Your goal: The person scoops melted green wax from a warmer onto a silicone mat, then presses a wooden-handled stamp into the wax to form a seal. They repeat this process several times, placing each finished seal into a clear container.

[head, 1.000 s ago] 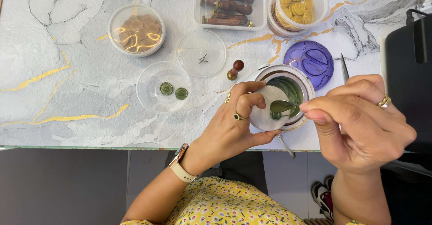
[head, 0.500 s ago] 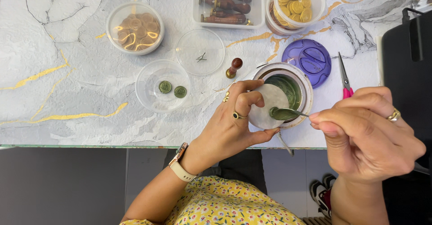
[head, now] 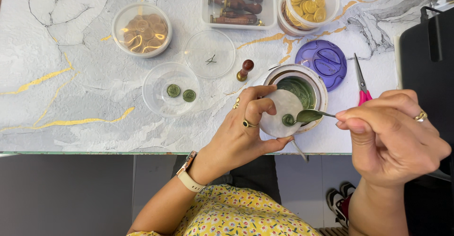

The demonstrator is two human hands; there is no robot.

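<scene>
Head view: the left hand [head: 241,132] grips a white disc [head: 279,115] over the melting pot [head: 302,87]. The right hand [head: 392,132] pinches a spoon [head: 309,117], bowl touching a green wax blob [head: 287,120] on the disc. Risk: a tilted disc runs wax off its edge. Earlier the spoon was further over the pot; the blob is now deposited

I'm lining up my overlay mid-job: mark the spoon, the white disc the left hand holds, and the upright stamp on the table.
spoon [head: 308,116], head view, on its green-coated bowl.
white disc [head: 280,107], head view, on its bare upper face.
upright stamp [head: 245,70], head view, on its dark red handle.
</scene>
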